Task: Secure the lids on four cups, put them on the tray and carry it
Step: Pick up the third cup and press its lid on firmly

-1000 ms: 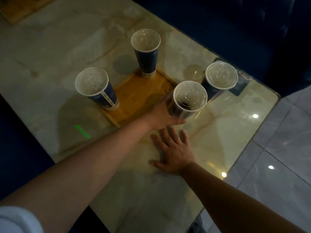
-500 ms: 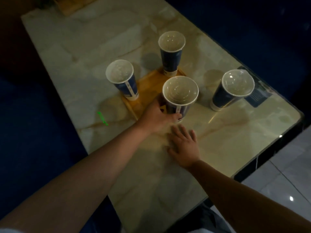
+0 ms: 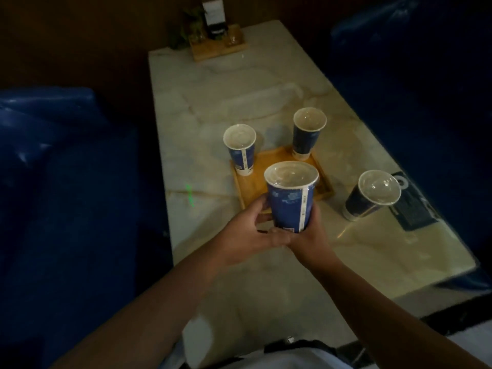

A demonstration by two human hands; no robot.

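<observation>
Both my hands hold one blue paper cup [image 3: 291,202] with a clear lid, lifted toward me above the near edge of the wooden tray [image 3: 269,167]. My left hand [image 3: 249,233] wraps its left side and base. My right hand [image 3: 310,239] supports it from below on the right. Two more lidded blue cups stand at the tray's corners: one at the left [image 3: 241,151], one at the far right [image 3: 306,134]. A fourth lidded cup [image 3: 371,195] stands on the marble table to the right of the tray.
The marble table [image 3: 239,89] runs away from me between blue seats [image 3: 66,182]. A dark card [image 3: 415,209] lies beside the right cup. A wooden holder with a plant and small items [image 3: 215,41] sits at the table's far end.
The cup has been lifted off the table and brought toward me. My right hand left the tabletop and joined the left under the cup. The view has pulled back and tilted up.
</observation>
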